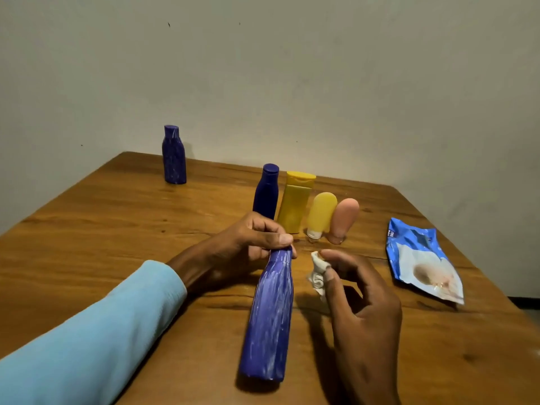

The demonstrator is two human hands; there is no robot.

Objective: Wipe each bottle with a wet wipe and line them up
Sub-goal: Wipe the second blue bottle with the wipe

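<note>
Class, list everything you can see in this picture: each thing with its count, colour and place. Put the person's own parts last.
Streaked bottle: 1, blue with white streaks, held tilted at front centre.
Far streaked bottle: 1, blue with white streaks, upright at back left.
Row of bottles: 4, dark blue, yellow, pale yellow tube, peach tube, mid table.
Wipe: 1, white, in right hand.
Wipe packet: 1, blue and white, right.
Table: 1, brown wood.
Wall: grey.
Sleeve: 1, light blue.
Hands: left hand grips bottle neck; right hand pinches wipe.

You see everything through one wide-angle head camera, looking forward and down from close above the wooden table [117, 229], facing the far wall [292, 83]; no second view overlaps it.
</note>
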